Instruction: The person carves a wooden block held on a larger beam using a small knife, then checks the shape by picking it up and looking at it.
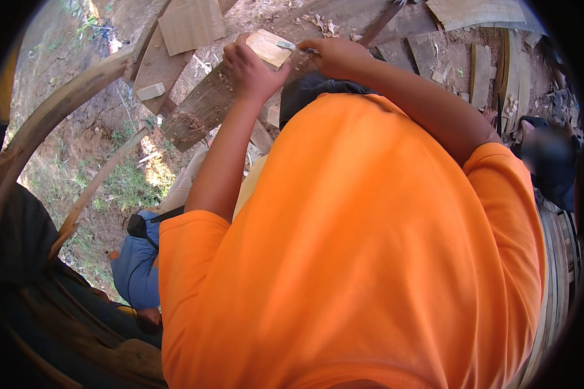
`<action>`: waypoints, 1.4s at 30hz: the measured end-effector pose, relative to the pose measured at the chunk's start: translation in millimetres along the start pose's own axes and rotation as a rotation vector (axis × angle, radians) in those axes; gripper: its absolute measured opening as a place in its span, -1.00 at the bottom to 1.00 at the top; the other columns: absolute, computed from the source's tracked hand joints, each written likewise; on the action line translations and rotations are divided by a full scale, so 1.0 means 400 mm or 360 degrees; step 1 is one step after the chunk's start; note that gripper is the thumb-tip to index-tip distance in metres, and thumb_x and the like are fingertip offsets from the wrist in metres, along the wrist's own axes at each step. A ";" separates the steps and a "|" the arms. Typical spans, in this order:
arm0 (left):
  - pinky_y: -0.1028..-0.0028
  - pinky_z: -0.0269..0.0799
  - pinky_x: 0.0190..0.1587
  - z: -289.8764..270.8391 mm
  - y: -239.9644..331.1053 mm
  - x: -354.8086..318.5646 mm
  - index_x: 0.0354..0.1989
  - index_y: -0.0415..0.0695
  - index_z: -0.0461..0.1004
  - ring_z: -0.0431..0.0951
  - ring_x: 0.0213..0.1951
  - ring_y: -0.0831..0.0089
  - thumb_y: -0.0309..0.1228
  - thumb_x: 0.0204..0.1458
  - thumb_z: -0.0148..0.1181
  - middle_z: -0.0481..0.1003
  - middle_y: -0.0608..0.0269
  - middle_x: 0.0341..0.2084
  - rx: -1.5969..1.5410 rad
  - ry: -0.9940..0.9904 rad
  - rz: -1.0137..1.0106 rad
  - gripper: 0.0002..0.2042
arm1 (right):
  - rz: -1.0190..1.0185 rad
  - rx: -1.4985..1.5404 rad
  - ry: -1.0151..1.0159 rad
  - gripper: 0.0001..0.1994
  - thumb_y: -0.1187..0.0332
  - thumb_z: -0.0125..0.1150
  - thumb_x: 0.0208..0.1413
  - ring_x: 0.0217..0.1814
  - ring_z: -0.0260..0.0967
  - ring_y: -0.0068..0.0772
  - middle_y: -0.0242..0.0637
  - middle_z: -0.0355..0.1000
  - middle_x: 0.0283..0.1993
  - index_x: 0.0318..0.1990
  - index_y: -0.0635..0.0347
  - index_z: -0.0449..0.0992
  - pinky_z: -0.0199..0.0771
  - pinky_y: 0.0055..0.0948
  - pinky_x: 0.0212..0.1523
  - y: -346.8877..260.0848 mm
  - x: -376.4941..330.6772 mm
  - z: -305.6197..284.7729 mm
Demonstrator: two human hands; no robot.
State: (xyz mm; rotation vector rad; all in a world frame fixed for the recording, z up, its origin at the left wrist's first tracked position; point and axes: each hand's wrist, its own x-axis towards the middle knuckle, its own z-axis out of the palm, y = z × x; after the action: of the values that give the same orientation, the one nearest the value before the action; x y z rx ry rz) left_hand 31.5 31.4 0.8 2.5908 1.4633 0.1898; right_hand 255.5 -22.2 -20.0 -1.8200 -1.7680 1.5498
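My left hand (252, 68) grips a small pale block of wood (270, 47) at the top middle of the view. My right hand (335, 55) holds a thin metal blade or chisel (291, 46) whose tip rests on the block's right edge. Both hands work above a dark weathered plank (204, 107) that runs diagonally beneath them. My orange shirt fills most of the lower picture and hides what lies below the arms.
Flat boards (189, 24) and wood offcuts (480, 74) lie on bare earth at the top. A curved wooden rib (52, 110) arcs at the left over grass. Another person in blue (138, 262) sits low at the left; someone else is at the right edge.
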 end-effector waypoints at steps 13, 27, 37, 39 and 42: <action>-0.11 0.28 0.16 -0.010 -0.004 0.006 0.28 -0.18 0.11 0.28 0.10 -0.12 -0.06 -0.28 0.58 0.26 -0.15 0.03 -0.0107 -0.0053 -0.0160 -0.03 | -0.0047 0.0156 0.0124 -0.60 0.18 0.13 0.31 0.09 0.57 0.03 -0.11 0.61 0.07 0.30 -0.23 0.49 0.56 -0.02 0.09 -0.017 0.065 0.052; -0.04 0.30 0.17 -0.015 -0.014 -0.014 0.29 -0.19 0.12 0.29 0.11 -0.11 -0.06 -0.25 0.58 0.29 -0.15 0.04 -0.0105 -0.0031 -0.0124 -0.03 | 0.0296 0.0037 -0.0497 -0.50 0.29 0.04 0.28 -0.25 0.63 -0.06 -0.06 0.57 0.14 0.39 -0.09 0.42 0.66 -0.12 -0.34 -0.029 -0.042 -0.139; -0.02 0.44 0.02 -0.015 -0.013 0.003 0.28 -0.13 0.10 0.32 0.05 -0.12 -0.06 -0.27 0.58 0.25 -0.10 -0.04 -0.0006 0.0037 -0.0038 -0.03 | 0.0394 -0.0038 -0.1122 -0.35 0.56 -0.18 0.08 -0.51 0.50 -0.26 -0.05 0.53 -0.19 0.41 0.11 0.34 0.60 -0.21 -0.52 -0.154 0.136 -0.258; -0.02 0.44 0.01 -0.013 -0.016 0.002 0.27 -0.13 0.11 0.32 0.04 -0.12 -0.06 -0.27 0.58 0.25 -0.11 -0.05 -0.0049 0.0050 -0.0038 -0.04 | 0.0414 -0.0131 -0.1084 -0.38 0.58 -0.19 0.07 -0.52 0.47 -0.30 -0.07 0.52 -0.26 0.33 0.14 0.42 0.53 -0.24 -0.56 -0.171 0.148 -0.249; -0.01 0.37 0.08 -0.013 -0.015 -0.001 0.25 -0.18 0.15 0.32 0.05 -0.10 -0.06 -0.26 0.59 0.30 -0.10 -0.03 -0.0133 0.0040 -0.0117 -0.06 | 0.0389 -0.0258 -0.1088 -0.42 0.58 -0.18 0.08 -0.53 0.45 -0.32 -0.10 0.51 -0.30 0.29 0.16 0.45 0.49 -0.26 -0.57 -0.186 0.175 -0.231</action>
State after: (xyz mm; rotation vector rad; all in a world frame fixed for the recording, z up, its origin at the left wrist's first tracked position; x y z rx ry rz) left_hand 25.4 34.4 4.9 2.4736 1.5224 0.2696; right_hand 258.9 102.9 37.4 -1.7495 -2.0317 2.4111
